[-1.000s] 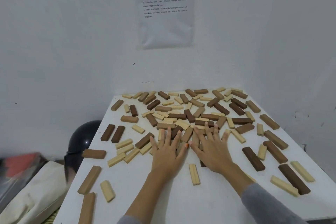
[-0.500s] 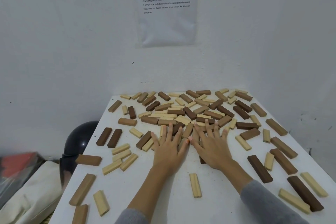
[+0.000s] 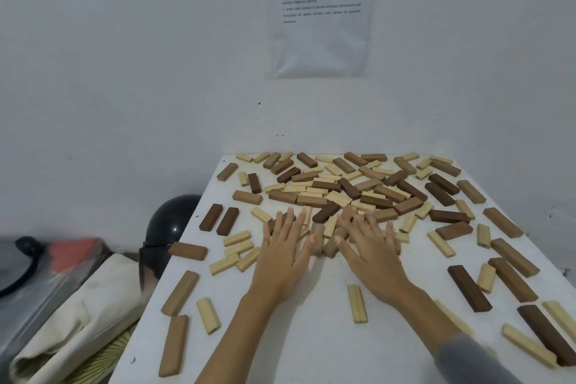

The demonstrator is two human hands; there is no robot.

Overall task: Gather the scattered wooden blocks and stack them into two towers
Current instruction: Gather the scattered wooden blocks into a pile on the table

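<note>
Head view: left hand point(image 3: 285, 256) and right hand point(image 3: 371, 259) lie flat, fingers spread, on blocks point(image 3: 349, 188) massed just ahead and strewn either side across the table point(image 3: 311, 340), a helmet point(image 3: 173, 224) far left.

We record pale cream blocks point(image 3: 357, 303), tan blocks point(image 3: 180, 292) and dark brown blocks point(image 3: 469, 292), all plain. We record a white table point(image 3: 311, 346), a glossy black helmet point(image 3: 174, 221) and a grey sleeve point(image 3: 467, 362)

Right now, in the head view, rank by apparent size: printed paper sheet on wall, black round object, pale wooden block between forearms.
1. printed paper sheet
2. black round object
3. pale wooden block, smallest although nearest the camera
</note>
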